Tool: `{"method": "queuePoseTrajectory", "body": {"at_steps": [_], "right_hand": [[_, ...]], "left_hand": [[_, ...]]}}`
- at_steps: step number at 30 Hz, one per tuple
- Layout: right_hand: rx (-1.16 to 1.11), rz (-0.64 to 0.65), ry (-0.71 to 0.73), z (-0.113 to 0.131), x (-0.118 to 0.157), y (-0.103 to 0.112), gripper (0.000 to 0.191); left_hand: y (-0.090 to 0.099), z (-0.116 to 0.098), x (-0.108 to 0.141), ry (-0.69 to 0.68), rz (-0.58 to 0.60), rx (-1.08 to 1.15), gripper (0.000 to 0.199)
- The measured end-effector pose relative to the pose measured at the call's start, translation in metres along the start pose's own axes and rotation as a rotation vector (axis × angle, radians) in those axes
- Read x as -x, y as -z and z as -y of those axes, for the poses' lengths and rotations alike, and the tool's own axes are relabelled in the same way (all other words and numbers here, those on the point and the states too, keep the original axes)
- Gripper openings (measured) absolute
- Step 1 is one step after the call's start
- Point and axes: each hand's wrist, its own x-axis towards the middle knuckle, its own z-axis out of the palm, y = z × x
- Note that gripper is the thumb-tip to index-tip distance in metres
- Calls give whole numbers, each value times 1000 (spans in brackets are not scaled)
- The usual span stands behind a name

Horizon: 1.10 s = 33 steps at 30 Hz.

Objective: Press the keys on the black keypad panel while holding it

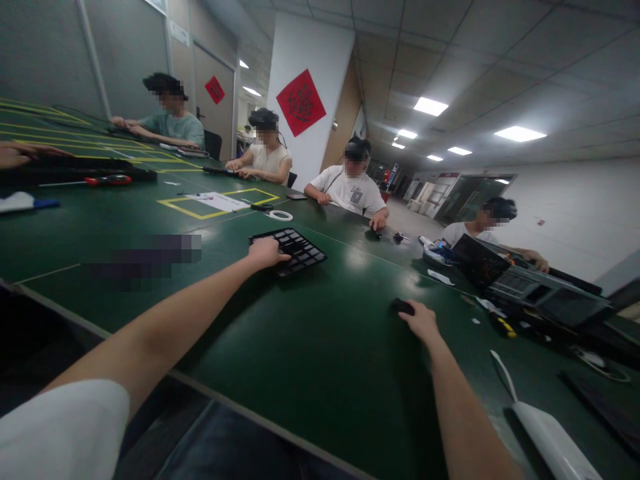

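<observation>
My left hand [267,252] is closed on the left side of a black gridded panel [303,253] with rows of square cells. The panel is over the green table in front of me, a little left of centre. Farther right, my right hand [421,321] has its fingers closed around a small rounded black object [403,306] close to the tabletop. The exact kind of that object is too dark to make out.
The green table [320,400] carries a roll of white tape [280,215], a red-handled screwdriver [109,181], and a white device [555,437] at front right. An opened computer case [545,290] stands on the right. Several people sit around the table, one [347,183] opposite.
</observation>
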Motion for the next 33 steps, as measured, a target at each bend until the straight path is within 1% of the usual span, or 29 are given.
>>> {"method": "queuePoseTrajectory", "body": {"at_steps": [2,4,6,8,11,13,15,16,19,22,24,25,26,27,28,29,30,31,32,33], "right_hand": [[-193,-5,196,37,6,-8,46],[-425,61,336,72,15,-12,44],[-616,103,406,99,26,-13,47],[-737,126,444,116,35,-14,47],[-819,133,452,124,42,-16,45],[-874,168,451,123,43,-20,40],[-937,191,453,121,43,-26,36],[-971,179,455,120,42,-30,36],[-1042,82,459,119,40,-40,44],[-1021,51,480,120,38,-46,47],[-1015,54,494,122,38,-46,51],[-1018,61,500,122,38,-44,53],[-1020,73,503,123,38,-42,53],[-1018,84,501,123,39,-40,53],[-1010,87,497,123,40,-38,52],[-996,76,493,122,40,-37,52],[-981,56,491,122,41,-36,53],[-969,36,491,121,40,-36,55],[-959,20,499,120,40,-37,57],[-952,12,515,120,39,-38,58]], "left_hand": [[-6,-25,11,-101,10,141,51],[-13,-52,24,-250,15,310,48],[-20,-74,39,-358,21,480,47],[-25,-88,52,-433,55,647,47],[-30,-94,66,-515,133,838,44],[-31,-93,72,-557,172,874,45],[-32,-92,76,-597,180,824,49],[-32,-91,77,-612,171,783,51],[-36,-92,81,-617,132,701,57],[-36,-94,82,-611,131,695,59],[-33,-96,79,-616,170,704,58],[-30,-97,77,-597,208,736,57],[-27,-97,75,-547,254,796,55],[-24,-97,72,-456,308,886,50],[-21,-96,68,-312,355,1013,43],[-19,-95,64,-134,385,1153,35],[-17,-94,61,47,396,1282,27],[-16,-92,58,199,393,1383,22],[-15,-90,55,304,383,1452,20],[-14,-89,53,360,373,1495,20]]}}
